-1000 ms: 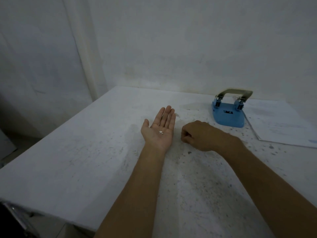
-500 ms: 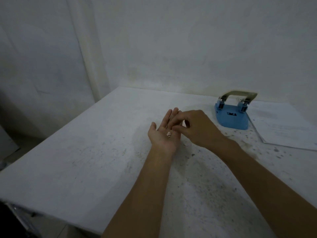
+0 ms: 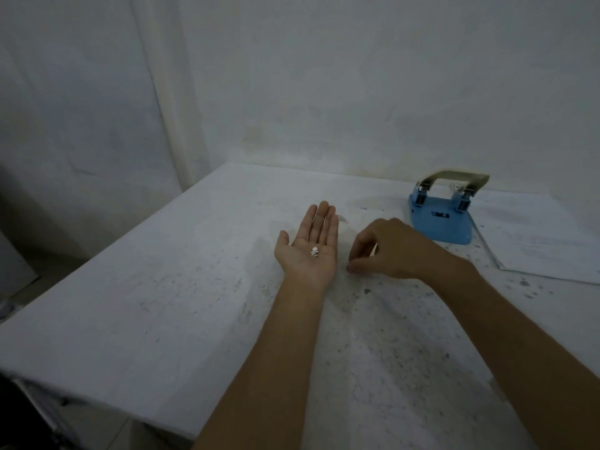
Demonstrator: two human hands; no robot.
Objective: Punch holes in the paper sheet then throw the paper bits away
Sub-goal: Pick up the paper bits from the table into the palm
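My left hand lies palm up and flat on the white table, with a few small white paper bits resting in the palm. Just to its right, my right hand hovers palm down with fingertips pinched together touching the table surface; whether a bit is between them is too small to tell. A blue hole punch with a grey metal lever stands further back on the right. The white paper sheet lies beside it at the far right.
White walls close off the back and the left. The table's left and front edges drop to a dark floor. The tabletop is speckled with dark marks around my hands.
My right hand has left the left palm, where it was half a second ago, and dropped back to the table beside it. The left palm stays open with the bits on it.
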